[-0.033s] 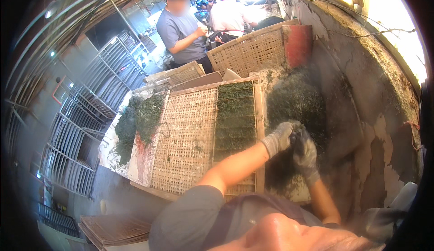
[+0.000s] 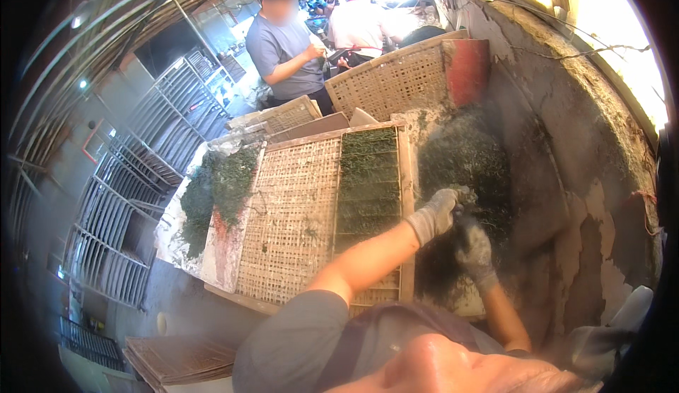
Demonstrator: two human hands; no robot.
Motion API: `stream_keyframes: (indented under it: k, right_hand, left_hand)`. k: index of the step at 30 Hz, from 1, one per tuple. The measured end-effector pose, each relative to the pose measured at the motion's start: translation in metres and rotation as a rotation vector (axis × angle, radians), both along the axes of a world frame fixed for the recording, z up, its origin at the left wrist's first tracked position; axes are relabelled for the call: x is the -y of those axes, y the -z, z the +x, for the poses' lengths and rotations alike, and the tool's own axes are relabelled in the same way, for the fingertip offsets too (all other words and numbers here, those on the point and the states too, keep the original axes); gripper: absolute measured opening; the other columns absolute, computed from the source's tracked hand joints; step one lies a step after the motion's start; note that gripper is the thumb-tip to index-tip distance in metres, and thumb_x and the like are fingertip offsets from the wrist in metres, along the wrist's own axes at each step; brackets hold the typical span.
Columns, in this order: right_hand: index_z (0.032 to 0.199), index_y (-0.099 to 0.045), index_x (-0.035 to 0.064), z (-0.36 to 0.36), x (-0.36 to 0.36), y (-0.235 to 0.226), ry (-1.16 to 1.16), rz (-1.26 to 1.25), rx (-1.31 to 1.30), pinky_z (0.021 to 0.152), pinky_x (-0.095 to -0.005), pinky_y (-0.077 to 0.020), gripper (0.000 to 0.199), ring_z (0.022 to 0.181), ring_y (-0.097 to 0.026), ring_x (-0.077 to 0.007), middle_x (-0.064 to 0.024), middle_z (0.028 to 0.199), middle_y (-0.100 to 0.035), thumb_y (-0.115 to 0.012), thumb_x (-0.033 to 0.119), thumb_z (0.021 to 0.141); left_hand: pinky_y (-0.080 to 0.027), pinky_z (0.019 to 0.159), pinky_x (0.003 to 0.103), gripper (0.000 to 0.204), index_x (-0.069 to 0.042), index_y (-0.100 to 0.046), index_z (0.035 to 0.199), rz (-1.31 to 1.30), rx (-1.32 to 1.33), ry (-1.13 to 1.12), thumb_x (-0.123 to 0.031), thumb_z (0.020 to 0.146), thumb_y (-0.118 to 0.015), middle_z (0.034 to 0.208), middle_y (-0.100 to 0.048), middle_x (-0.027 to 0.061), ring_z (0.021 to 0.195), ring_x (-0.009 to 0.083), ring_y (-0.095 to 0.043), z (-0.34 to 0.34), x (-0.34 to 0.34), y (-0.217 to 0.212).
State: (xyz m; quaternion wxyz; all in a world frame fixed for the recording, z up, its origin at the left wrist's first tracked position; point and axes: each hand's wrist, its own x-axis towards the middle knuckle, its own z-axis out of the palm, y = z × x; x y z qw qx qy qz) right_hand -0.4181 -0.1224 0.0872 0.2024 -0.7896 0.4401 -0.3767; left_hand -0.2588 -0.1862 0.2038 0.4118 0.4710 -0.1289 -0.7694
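Note:
My left hand [image 2: 436,214], in a pale knitted glove, is closed above the dark green stringy heap [image 2: 463,152] on the right. Just below it is my right hand [image 2: 475,251], in a stained grey glove, its fingers bent in towards the left. Something dark shows at the fingertips of both, too small and blurred to name. Left of my hands lies a woven lattice tray [image 2: 286,209] in a wooden frame. Its right side bears rows of dark green strands [image 2: 368,181]; its middle lattice is bare apart from scraps. My left forearm crosses its lower right corner.
A second green heap [image 2: 219,188] lies left of the tray. More lattice panels [image 2: 389,74] stand behind, near a person in grey [image 2: 290,60] and one in pale clothes [image 2: 359,29]. A peeling wall [image 2: 566,159] closes off the right. Metal racks [image 2: 120,216] stand left; brown boards [image 2: 180,361] lie low left.
My right hand has dropped slightly, down and away from my left hand's fingertips. The left hand has shifted very little. Tray and heaps look the same.

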Motion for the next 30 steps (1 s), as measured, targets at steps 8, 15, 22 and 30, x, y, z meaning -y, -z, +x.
stream_keyframes:
  k: [8, 15, 22, 30]
  right_hand:
    - [0.154, -0.043, 0.006, 0.015, 0.03, -0.041, -0.098, -0.221, -0.316, 0.122, -0.0541, -0.0352, 0.078, 0.149, -0.039, -0.0414, -0.0219, 0.153, -0.047, -0.072, 0.022, 0.082]
    - [0.144, -0.044, -0.0145, 0.011, 0.039, -0.064, -0.005, -0.458, -0.406, 0.119, -0.0508, -0.0394, 0.081, 0.14, -0.046, -0.049, -0.0335, 0.154, -0.042, -0.075, 0.024, 0.079]
    - [0.15, -0.047, 0.0072, 0.042, 0.057, -0.028, 0.211, -0.32, -0.228, 0.118, -0.0555, -0.0364, 0.067, 0.133, -0.053, -0.0419, -0.0206, 0.142, -0.056, -0.067, 0.04, 0.094]
    - [0.16, -0.04, 0.0191, 0.002, 0.035, 0.047, -0.072, 0.448, -0.805, 0.12, -0.0518, -0.0373, 0.079, 0.147, -0.042, -0.0399, -0.0163, 0.166, -0.037, -0.068, 0.047, 0.092]
  left_hand:
    - [-0.048, 0.054, 0.022, 0.031, -0.01, -0.06, 0.129, -0.11, 0.092, 0.098, -0.01, 0.108, -0.037, 0.09, -0.067, 0.0025, 0.061, 0.0109, -0.054, -0.003, -0.003, -0.038]
    - [-0.042, 0.048, 0.02, 0.028, -0.013, -0.062, 0.123, -0.244, 0.021, 0.022, -0.013, 0.107, -0.039, 0.087, -0.065, 0.0021, 0.058, 0.006, -0.051, -0.015, -0.004, -0.092]
    - [-0.037, 0.039, 0.019, 0.025, -0.007, -0.064, 0.116, -0.392, -0.099, 0.206, -0.014, 0.108, -0.041, 0.087, -0.064, 0.0006, 0.052, 0.0051, -0.045, -0.005, -0.005, -0.13]
    - [-0.039, 0.039, 0.019, 0.018, -0.004, -0.066, 0.106, -0.683, 0.001, 0.128, -0.019, 0.106, -0.056, 0.093, -0.07, 0.0119, 0.052, 0.0075, -0.048, -0.016, 0.001, -0.3]
